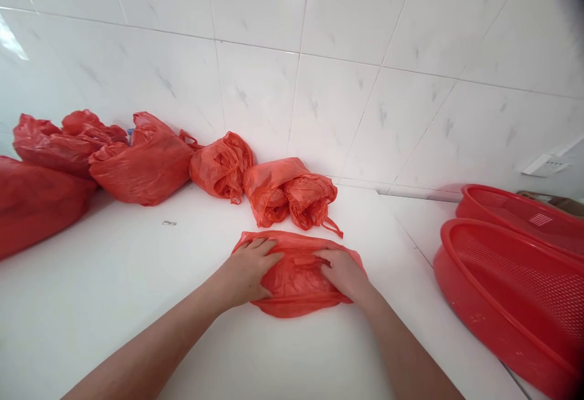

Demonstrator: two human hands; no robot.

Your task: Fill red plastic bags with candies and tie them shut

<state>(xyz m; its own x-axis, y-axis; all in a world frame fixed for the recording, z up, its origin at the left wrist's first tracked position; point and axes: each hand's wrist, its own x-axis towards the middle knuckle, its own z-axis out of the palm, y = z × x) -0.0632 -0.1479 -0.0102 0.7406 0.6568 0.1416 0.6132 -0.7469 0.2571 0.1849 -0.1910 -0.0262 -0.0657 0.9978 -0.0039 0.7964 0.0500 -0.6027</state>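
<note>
A thin red plastic bag (296,278) lies spread wide on the white table in front of me, its folds wrinkled in the middle. On its left end rests my left hand (249,271), palm down, with fingers and thumb spread apart over the plastic. My right hand (344,273) is at the right end, its fingers curled into the bag's folds, the tips partly hidden. Just beyond the bag sits a crumpled red bag bundle (292,190), its loop handle trailing on the table.
More red bags stand along the tiled wall: a small bundle (222,168), a fuller bag (143,165) and a large one (36,205) at the left edge. A small clear piece (169,223) lies on the table (114,290). Red mesh baskets (474,302) stand at right.
</note>
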